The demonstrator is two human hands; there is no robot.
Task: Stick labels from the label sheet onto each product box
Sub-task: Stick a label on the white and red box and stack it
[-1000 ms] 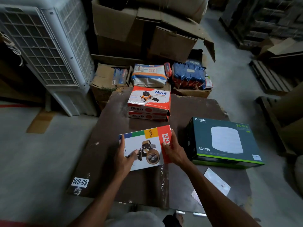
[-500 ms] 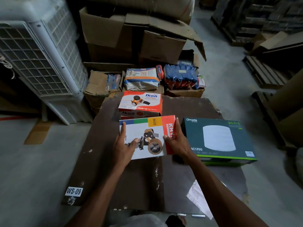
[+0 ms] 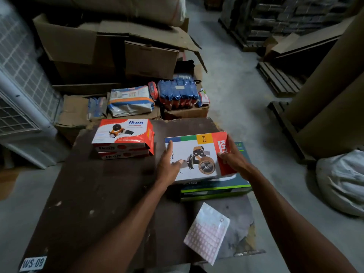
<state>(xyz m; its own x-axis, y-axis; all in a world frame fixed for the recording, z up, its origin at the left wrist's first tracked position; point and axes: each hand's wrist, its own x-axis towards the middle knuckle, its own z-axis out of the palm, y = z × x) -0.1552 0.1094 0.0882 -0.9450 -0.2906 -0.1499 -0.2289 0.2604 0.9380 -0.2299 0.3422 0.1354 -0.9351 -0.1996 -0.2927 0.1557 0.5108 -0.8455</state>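
Both hands are on the white tape-dispenser box point(image 3: 194, 154), the one with the coloured strip and a red end panel: the left hand point(image 3: 169, 166) grips its left edge, fingers running up the side and thumb laid across the printed top, while the right hand point(image 3: 233, 160) clasps the red end, fingers curled round the far corner. That box sits over the dark green router box point(image 3: 216, 189), covering most of its lid so that only the green front edge and a sliver at the right show; whether it rests on the lid or is held just above it I cannot tell. To the left, apart from it, two red and white Ikon boxes point(image 3: 123, 138) lie stacked one on the other. All of this is on a dark brown worktable point(image 3: 94, 194) with a white WS-09 tag point(image 3: 33, 263) at its near left corner. The label sheet point(image 3: 207, 233), a pale grid of small stickers, lies flat on the table near the front, below the green box and between the two forearms, touched by neither hand. Beyond the table are torn brown cartons point(image 3: 110, 48), a white and orange packet point(image 3: 131, 100) and a row of blue packs point(image 3: 178, 90).
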